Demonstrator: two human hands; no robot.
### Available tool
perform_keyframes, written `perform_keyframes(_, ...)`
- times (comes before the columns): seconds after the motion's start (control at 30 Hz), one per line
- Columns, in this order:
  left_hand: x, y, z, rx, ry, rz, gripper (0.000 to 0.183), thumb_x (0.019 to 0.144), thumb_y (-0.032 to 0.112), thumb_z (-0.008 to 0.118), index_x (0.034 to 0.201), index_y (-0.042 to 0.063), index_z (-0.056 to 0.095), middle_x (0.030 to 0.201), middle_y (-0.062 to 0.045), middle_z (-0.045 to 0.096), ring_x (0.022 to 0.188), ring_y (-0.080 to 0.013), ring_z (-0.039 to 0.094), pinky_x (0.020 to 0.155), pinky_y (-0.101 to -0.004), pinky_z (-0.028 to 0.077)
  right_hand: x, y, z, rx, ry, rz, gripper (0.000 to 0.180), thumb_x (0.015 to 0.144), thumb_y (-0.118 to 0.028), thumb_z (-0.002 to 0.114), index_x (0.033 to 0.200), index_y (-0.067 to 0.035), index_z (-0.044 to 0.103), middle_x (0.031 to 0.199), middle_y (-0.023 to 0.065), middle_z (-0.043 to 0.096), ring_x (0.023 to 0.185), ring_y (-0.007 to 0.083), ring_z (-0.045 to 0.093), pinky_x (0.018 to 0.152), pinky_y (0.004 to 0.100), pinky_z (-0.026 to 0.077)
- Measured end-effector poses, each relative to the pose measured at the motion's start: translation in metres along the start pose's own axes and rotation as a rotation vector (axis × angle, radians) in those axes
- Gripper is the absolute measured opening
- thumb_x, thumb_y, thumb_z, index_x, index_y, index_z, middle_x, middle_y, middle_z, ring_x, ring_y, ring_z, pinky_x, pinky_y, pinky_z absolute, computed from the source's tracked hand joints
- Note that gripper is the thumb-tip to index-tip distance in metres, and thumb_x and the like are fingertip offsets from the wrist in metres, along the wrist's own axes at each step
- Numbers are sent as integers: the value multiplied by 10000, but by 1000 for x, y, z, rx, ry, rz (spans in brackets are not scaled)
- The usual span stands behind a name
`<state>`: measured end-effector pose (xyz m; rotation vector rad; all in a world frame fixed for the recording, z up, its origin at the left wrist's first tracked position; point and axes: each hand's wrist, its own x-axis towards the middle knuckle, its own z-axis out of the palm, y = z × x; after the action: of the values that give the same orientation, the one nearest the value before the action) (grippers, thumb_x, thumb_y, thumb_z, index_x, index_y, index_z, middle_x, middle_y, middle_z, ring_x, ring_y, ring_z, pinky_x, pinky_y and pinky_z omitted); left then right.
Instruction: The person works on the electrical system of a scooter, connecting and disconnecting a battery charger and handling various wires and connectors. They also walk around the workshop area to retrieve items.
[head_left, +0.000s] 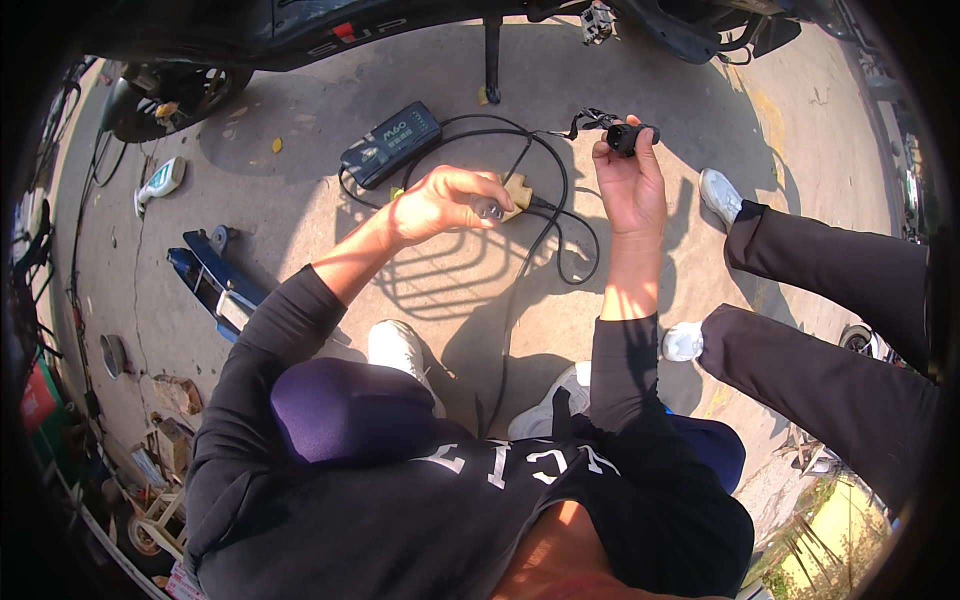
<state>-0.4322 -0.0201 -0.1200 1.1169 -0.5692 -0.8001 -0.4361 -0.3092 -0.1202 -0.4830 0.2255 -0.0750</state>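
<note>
My left hand (442, 206) pinches a small dark plug with metal prongs (491, 211) between thumb and fingers. Right behind it is a yellow power socket adapter (519, 193) with a black cord; whether my fingers touch it, I cannot tell. Raised at the right, my right hand (631, 180) grips a round black connector (624, 139), from which dark wires (592, 118) trail to the left. A black charger brick (391, 145) lies on the concrete beyond my left hand. Its black cable (564, 169) loops over the ground between and below my hands.
A dark electric scooter (300, 37) spans the top, its kickstand (492, 64) down. At left lie a white spray bottle (160, 182), a blue metal part (217, 274) and a brick (177, 394). Another person's legs (825, 255) are close on the right.
</note>
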Motion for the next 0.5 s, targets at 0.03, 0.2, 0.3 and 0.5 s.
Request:
perform_keyframes(0.03,0,1,0,-4,-3,-2,253,840,-6,743,1091,-2,712,952,-24,621,899,-110,560,808,-263,468,-1,2,1,-22,-3,13,307,956,-240,682,1159,-20,610,1079,113,637,962,234,603,855,377,514)
perform_keyframes(0.2,-2,2,-1,-12,5,-39,220,838,78,775,1039,7,719,983,-40,637,952,-140,569,844,-282,454,-6,12,5,54,-34,116,288,967,-219,667,1153,-9,600,1073,125,630,978,241,592,859,376,505)
perform_keyframes(0.3,-2,2,-1,17,4,-7,258,845,19,746,1099,-1,708,956,-22,632,904,-103,570,808,-260,469,-6,16,6,97,-43,156,288,977,-200,648,1176,-2,584,1094,134,614,1016,253,579,879,383,497)
perform_keyframes(0.5,-5,5,3,-133,147,-123,324,861,168,783,1133,27,678,973,-37,627,967,-134,565,902,-313,455,-8,16,9,163,-110,206,277,940,-59,583,1208,8,560,1172,150,611,1096,270,600,992,457,495)
